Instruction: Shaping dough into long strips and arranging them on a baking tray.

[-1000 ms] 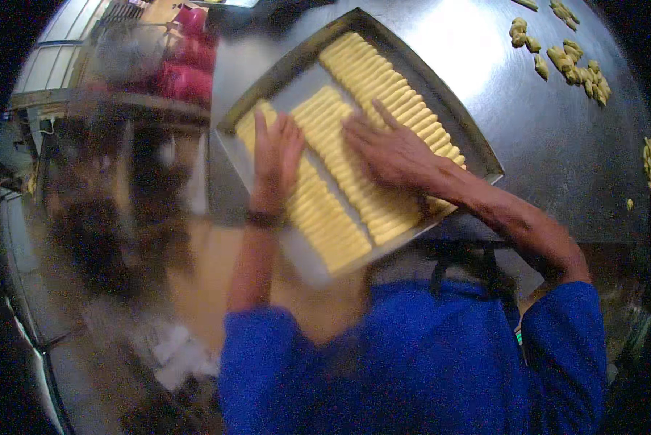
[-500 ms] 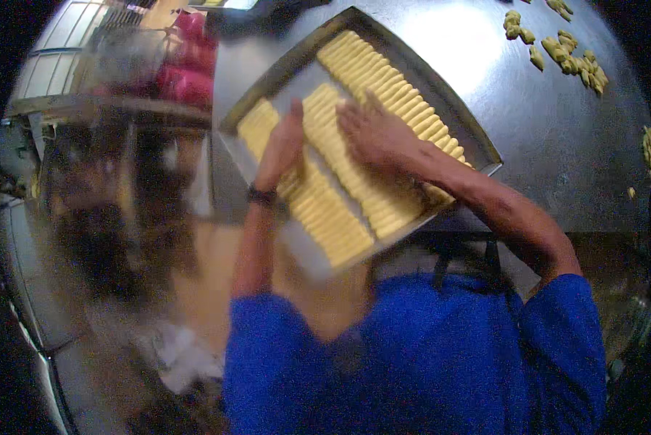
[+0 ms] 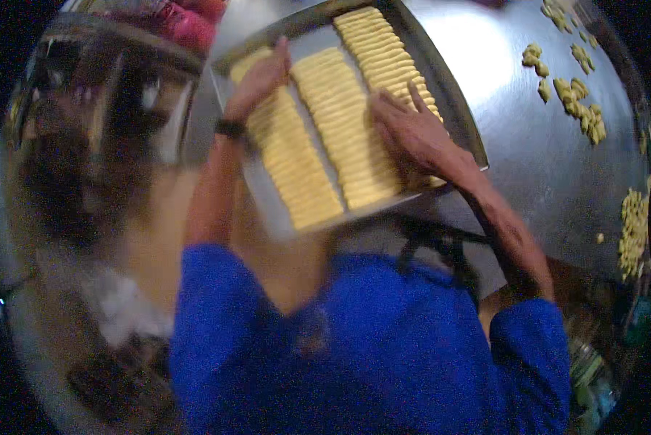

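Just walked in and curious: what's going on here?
A person in a blue top is working over a metal tray with three rows of yellow, dough-like sticks. The left hand is over the far end of the left row; the right hand is spread over the middle and right rows. Blur hides whether either is pressing. Loose yellow pieces lie on the metal table to the right.

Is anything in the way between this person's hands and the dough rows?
Nothing visible. The left hand is over the far end of the left dough row; the right hand covers parts of the middle dough row and right dough row. The raised sides of the tray surround the rows, blocking neither hand. Blur hides exact contact.
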The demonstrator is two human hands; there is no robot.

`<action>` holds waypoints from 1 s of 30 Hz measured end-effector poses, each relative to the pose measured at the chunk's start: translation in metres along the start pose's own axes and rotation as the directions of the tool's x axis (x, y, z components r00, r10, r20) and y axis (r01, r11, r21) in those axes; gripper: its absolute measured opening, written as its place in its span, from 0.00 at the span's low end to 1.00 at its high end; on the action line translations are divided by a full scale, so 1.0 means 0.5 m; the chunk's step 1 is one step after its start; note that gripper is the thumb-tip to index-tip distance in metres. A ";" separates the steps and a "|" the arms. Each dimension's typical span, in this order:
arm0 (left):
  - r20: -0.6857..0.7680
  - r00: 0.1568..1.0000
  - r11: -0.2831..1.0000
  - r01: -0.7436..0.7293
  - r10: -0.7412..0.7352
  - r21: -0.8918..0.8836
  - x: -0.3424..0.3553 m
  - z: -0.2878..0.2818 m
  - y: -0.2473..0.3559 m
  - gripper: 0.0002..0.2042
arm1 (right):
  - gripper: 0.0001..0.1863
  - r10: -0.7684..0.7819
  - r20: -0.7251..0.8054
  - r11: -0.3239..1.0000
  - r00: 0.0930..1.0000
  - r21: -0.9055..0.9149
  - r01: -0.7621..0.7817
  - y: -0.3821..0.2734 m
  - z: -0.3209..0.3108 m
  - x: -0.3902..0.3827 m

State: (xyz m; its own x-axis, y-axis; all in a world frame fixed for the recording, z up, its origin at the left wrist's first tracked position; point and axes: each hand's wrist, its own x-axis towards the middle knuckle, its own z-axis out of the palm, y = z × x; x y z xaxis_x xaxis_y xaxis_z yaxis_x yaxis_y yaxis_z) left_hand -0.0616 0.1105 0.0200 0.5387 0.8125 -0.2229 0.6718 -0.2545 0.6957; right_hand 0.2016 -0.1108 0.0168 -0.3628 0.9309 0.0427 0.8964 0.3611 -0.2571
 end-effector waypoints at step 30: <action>0.241 0.846 -0.157 -0.188 0.476 0.970 -0.246 0.132 0.032 0.27 | 0.26 -0.112 0.039 0.994 0.993 -0.007 0.112 -0.069 -0.015 -0.090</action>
State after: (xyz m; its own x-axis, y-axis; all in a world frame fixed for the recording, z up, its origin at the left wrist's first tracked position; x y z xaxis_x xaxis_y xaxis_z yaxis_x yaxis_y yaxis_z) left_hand -0.0835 -0.0283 0.0134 0.8978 0.4399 -0.0217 0.2867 -0.6212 -0.7293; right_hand 0.1889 -0.1646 0.0311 -0.4703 0.8819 0.0335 0.8518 0.4635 -0.2439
